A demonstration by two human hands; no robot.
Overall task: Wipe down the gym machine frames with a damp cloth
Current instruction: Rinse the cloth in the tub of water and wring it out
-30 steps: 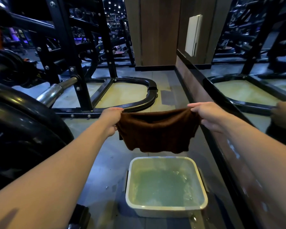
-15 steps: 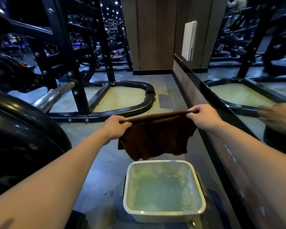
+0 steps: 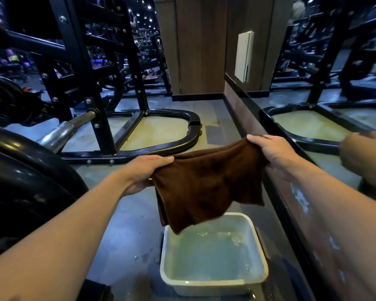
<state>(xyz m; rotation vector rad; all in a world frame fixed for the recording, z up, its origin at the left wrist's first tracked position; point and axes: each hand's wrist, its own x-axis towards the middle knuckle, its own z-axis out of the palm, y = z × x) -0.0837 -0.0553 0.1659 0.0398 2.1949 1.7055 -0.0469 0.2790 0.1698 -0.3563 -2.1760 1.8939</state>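
You've lowered the brown cloth [image 3: 206,190] closer to the basin [image 3: 213,285] since a second ago, its bottom corner now overlapping the far rim. Your left hand [image 3: 143,172] and right hand [image 3: 274,153] each pinch a top corner. Water fills the basin on the floor; black machine frame [image 3: 156,142] beyond.
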